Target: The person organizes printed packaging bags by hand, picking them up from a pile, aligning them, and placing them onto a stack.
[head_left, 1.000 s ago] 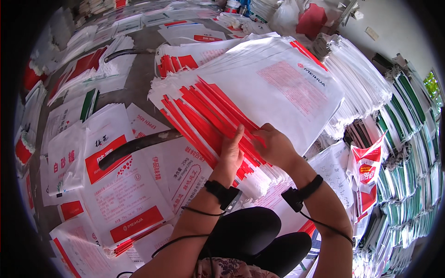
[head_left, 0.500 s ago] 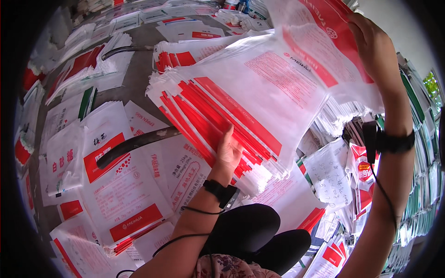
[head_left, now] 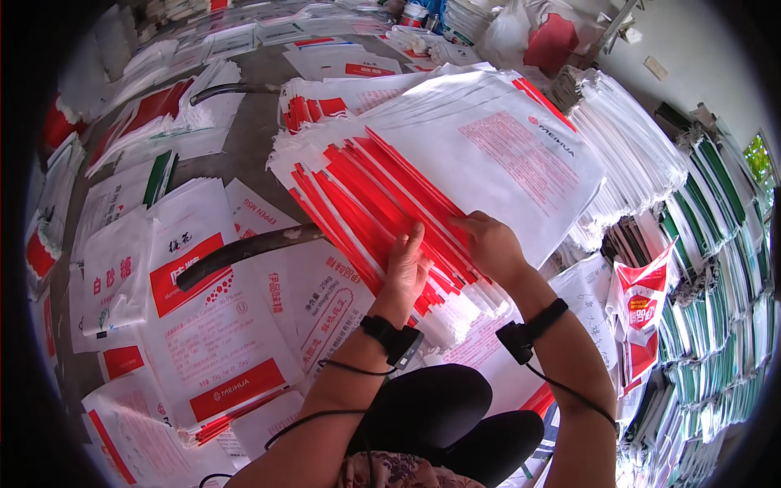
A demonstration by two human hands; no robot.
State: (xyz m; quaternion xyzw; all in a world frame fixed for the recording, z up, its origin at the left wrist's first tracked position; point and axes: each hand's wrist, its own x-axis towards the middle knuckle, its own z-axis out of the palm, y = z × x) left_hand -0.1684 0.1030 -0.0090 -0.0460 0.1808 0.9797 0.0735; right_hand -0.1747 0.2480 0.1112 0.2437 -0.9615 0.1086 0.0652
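A thick stack of white woven sacks with red bands (head_left: 496,154) lies fanned out in front of me, its red edges stepped towards the left. At its near edge, my left hand (head_left: 409,268) has its thumb up and its fingers curled against the red edges of the sacks. Just to the right, my right hand (head_left: 495,244) is bent over the top sack, its fingertips closed at the red band. The undersides of those fingers are hidden. Both wrists carry black straps with small cabled devices.
More printed sacks (head_left: 215,325) cover the floor at left. Two dark curved bars (head_left: 244,256) stick out beside the stack. Tall piles of white sacks (head_left: 626,146) and green-edged sacks (head_left: 708,317) rise on the right. A red-and-white bag (head_left: 643,301) sits against them.
My right hand has come down from the upper right, where it held a raised sack, to the stack's near edge. That sack is no longer raised. My left hand has barely moved.
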